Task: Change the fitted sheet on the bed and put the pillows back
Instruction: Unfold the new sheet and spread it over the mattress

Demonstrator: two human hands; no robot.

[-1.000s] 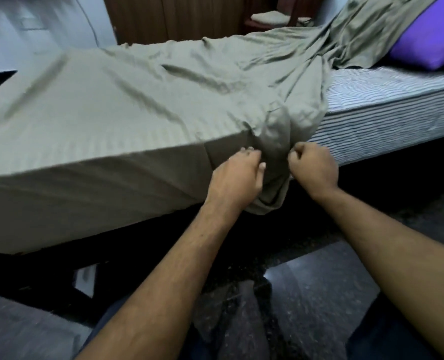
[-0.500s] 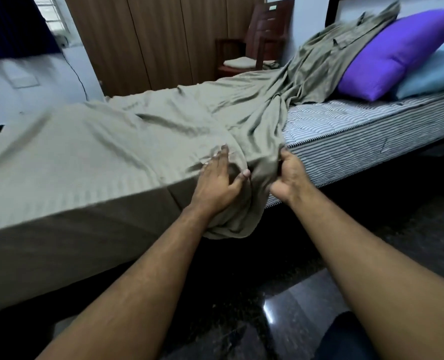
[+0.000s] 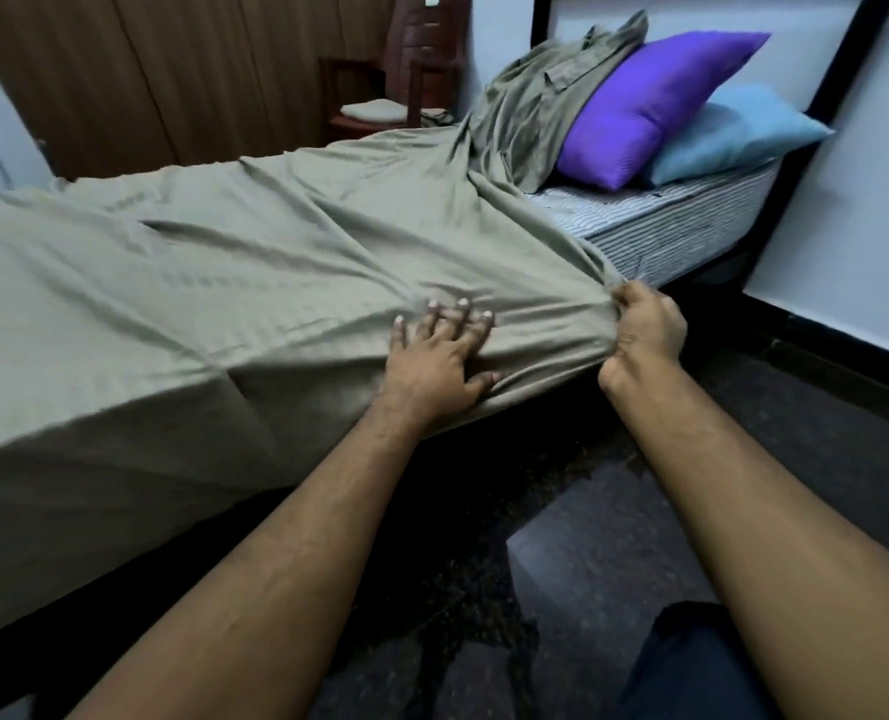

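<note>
Two hands on the olive fitted sheet [image 3: 255,262] at the bed's near edge: my left hand [image 3: 439,356] lies flat, fingers spread, pinning it; my right hand [image 3: 645,324] has its fingers curled tight round the bunched hem. Cloth looks light, limp and a bit slick, likely to creep back. Best hold is the hem itself. Striped mattress [image 3: 676,236] is bare at the head corner, under the purple pillow [image 3: 650,106] and blue pillow [image 3: 733,132].
</note>
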